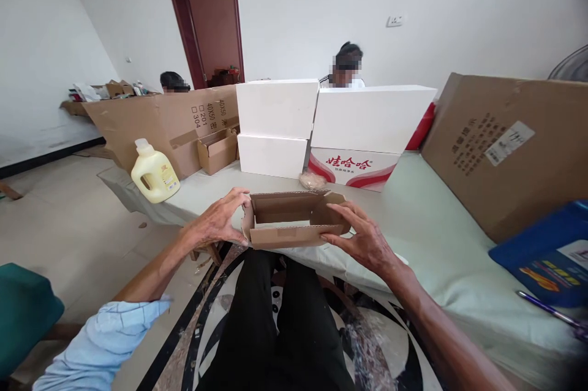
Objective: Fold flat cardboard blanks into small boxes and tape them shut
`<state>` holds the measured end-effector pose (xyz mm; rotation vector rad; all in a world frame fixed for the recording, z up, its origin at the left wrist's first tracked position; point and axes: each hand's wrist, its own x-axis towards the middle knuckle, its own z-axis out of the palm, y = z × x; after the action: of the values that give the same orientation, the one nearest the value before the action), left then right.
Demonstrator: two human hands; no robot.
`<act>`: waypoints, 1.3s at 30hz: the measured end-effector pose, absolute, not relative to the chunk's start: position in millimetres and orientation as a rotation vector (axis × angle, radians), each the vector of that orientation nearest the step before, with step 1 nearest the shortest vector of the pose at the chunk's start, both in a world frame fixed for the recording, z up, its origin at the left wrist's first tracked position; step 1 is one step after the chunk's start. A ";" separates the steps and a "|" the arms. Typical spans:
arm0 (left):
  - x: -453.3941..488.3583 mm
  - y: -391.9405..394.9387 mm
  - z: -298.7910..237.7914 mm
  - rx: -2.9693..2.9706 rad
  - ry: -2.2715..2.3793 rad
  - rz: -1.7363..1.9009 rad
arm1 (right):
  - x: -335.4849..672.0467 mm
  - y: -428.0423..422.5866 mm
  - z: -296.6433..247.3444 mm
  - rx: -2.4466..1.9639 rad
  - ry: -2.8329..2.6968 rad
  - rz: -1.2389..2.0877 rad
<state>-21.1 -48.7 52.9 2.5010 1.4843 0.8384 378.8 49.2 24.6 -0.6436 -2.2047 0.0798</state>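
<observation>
The left end of a small brown cardboard box (287, 236) is clamped by the left grip (219, 219), its thumb and fingers spread wide across that end. The right end is held by the right grip (365, 244), its thumb pressed near the front wall and its fingers laid over the end. The box is held level at the near edge of the table (427, 213); whether the surface is touched cannot be told. It is seen open at the top, with raw corrugated edges, and a pale strip is visible low inside.
</observation>
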 end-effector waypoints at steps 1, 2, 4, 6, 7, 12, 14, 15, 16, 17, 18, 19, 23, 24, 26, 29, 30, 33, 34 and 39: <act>-20.9 -46.1 46.6 2.440 1.451 0.913 | 378.2 51.0 20.7 -0.642 -2.151 0.121; -19.9 -43.8 41.1 2.378 1.423 0.978 | 377.0 52.6 16.9 -0.641 -2.101 0.152; -16.8 -40.2 33.4 2.255 1.391 1.080 | 373.3 55.4 9.1 -0.647 -2.008 0.190; -13.8 -37.7 29.2 2.139 1.377 1.164 | 369.0 57.8 0.1 -0.677 -1.898 0.231; -12.9 -36.4 27.8 2.086 1.371 1.201 | 367.0 58.9 -5.1 -0.700 -1.836 0.273; -12.1 -27.8 19.7 1.883 1.378 1.370 | 361.1 64.1 -32.0 -0.831 -1.669 0.622; -11.8 -24.3 15.7 1.829 1.358 1.411 | 361.5 66.0 -39.6 -0.926 -1.778 0.716; -11.4 -22.9 13.9 1.811 1.339 1.422 | 362.1 66.8 -42.4 -0.963 -1.846 0.744; -11.1 -21.7 12.3 1.799 1.320 1.432 | 362.8 67.4 -44.4 -0.983 -1.903 0.765; -10.8 -20.7 10.8 1.788 1.307 1.442 | 363.6 68.0 -46.0 -0.985 -1.940 0.781; -10.5 -19.7 9.3 1.774 1.303 1.454 | 364.4 68.5 -47.1 -0.977 -1.957 0.793; -10.2 -18.8 7.7 1.755 1.308 1.468 | 365.1 68.9 -47.9 -0.966 -1.957 0.803; -8.2 -13.7 0.0 1.664 1.318 1.544 | 365.3 70.9 -50.5 -0.956 -1.925 0.857; -7.1 -12.0 -2.0 1.656 1.309 1.569 | 364.2 71.5 -51.3 -0.952 -1.910 0.879; -4.8 -7.8 -5.0 1.664 1.313 1.628 | 360.7 72.6 -53.2 -0.945 -1.855 0.949; -2.3 -0.6 -6.4 1.646 1.461 1.767 | 354.1 72.9 -56.2 -0.949 -1.777 1.055; -2.0 1.7 -6.3 1.614 1.539 1.815 | 352.4 72.1 -56.9 -0.948 -1.771 1.083; -1.4 7.2 -5.5 1.500 1.742 1.906 | 351.1 64.9 -56.4 -0.920 -1.804 1.135; -0.8 8.4 -5.4 1.475 1.784 1.917 | 352.3 60.5 -55.1 -0.911 -1.824 1.144; 8.0 10.8 -6.3 1.475 1.822 1.939 | 371.9 26.0 -43.6 -0.920 -1.938 1.115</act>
<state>8.0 10.8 -6.3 1.4749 1.8219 1.9393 371.9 26.0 -43.6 -0.9195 -1.9382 1.1151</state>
